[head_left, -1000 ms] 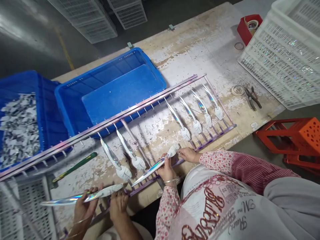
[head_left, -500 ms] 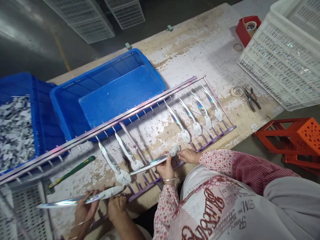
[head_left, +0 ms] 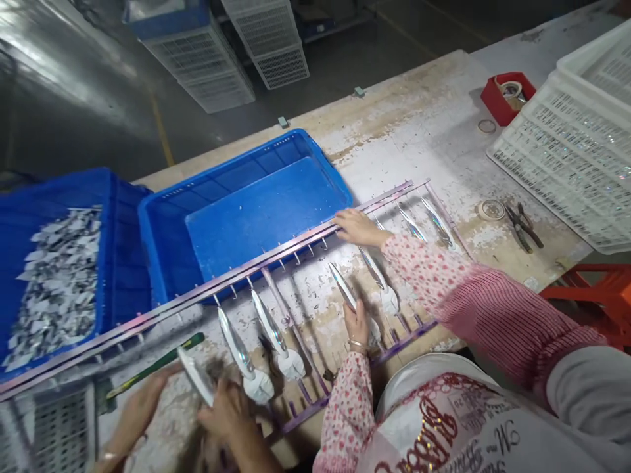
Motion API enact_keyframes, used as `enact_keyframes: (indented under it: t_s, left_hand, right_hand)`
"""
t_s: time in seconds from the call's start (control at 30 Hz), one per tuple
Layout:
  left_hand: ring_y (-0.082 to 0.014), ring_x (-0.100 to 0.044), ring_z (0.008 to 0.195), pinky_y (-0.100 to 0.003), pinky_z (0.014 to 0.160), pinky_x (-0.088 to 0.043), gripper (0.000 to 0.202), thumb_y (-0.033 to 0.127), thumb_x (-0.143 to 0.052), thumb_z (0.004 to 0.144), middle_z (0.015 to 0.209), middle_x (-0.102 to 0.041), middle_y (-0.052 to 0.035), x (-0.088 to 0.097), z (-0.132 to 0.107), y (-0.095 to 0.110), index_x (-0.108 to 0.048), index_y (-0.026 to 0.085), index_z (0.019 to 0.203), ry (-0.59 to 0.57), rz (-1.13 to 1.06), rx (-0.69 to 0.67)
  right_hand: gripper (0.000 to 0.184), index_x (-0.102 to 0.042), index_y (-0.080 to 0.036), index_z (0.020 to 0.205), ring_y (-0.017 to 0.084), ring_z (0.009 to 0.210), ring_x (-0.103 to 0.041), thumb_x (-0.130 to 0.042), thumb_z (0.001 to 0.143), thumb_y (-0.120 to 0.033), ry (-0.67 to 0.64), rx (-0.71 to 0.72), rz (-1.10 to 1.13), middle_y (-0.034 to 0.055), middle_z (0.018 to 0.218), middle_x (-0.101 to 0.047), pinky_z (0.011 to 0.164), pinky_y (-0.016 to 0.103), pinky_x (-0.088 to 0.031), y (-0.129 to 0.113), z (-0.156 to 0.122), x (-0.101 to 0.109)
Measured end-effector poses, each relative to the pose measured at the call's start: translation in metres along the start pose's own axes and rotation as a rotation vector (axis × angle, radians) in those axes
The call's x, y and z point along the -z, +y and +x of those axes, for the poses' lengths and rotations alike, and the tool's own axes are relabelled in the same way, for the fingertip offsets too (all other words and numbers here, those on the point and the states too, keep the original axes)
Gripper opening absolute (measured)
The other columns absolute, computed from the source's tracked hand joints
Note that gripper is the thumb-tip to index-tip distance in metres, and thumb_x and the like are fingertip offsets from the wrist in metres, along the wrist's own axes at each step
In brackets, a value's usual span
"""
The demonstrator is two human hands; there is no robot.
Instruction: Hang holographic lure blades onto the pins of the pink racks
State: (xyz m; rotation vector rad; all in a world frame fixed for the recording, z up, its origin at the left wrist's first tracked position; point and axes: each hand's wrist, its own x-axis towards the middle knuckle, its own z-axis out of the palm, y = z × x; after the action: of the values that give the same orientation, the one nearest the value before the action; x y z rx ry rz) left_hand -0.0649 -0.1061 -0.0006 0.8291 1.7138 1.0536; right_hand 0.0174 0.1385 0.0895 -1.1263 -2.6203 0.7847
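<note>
A tapered, shiny iridescent piece (head_left: 340,282) with a white-wrapped wide end is held in my left hand (head_left: 357,322), which wears a bangle. Its thin tip points up toward the upper rail of a pinkish-purple metal rack (head_left: 276,257). My right hand (head_left: 357,226) is closed over that rail, fingertips bent across it; the thumb is hidden. Similar pieces hang from the rack's hooks: one (head_left: 377,276) just right of my left hand, others partly behind my right sleeve, and two (head_left: 269,322) to the left.
A co-worker's hands (head_left: 227,407) handle another piece (head_left: 196,376) at lower left. Beyond the rack stand a blue tray (head_left: 256,210) and a blue bin (head_left: 106,263) of silvery scraps. Pliers (head_left: 522,226), a tape roll (head_left: 491,209), a red box (head_left: 503,98) and a white basket (head_left: 557,144) are right.
My right hand has left the piece's white end and moved up to the upper rail. My left hand has turned the piece from nearly level to pointing at that rail. The view has shifted.
</note>
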Motion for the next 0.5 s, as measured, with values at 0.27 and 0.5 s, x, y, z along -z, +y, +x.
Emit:
enact_keyframes:
  t_s: [0.27,0.5]
  left_hand:
    - [-0.0249,-0.067,0.098,-0.033,0.07,-0.058,0.007,0.039,-0.066,0.078,0.087,-0.069,0.0029,-0.011,0.029,-0.021,-0.06,0.035,0.078,0.08,0.12,-0.023]
    - [-0.0247,-0.068,0.098,-0.032,0.067,-0.057,0.005,0.038,-0.063,0.08,0.084,-0.07,0.0047,-0.006,0.04,-0.023,-0.06,0.035,0.077,0.088,0.157,-0.007]
  right_hand:
    - [0.058,-0.044,-0.019,0.138,0.032,0.138,-0.027,-0.061,0.087,-0.04,0.152,0.007,-0.279,0.0145,0.148,-0.037,0.116,0.056,-0.01,0.009,0.02,-0.017]
    - [0.052,-0.045,-0.021,0.139,0.03,0.14,-0.023,-0.057,0.09,-0.034,0.17,-0.003,-0.233,0.0128,0.149,-0.036,0.117,0.055,-0.007,0.008,0.018,-0.019]
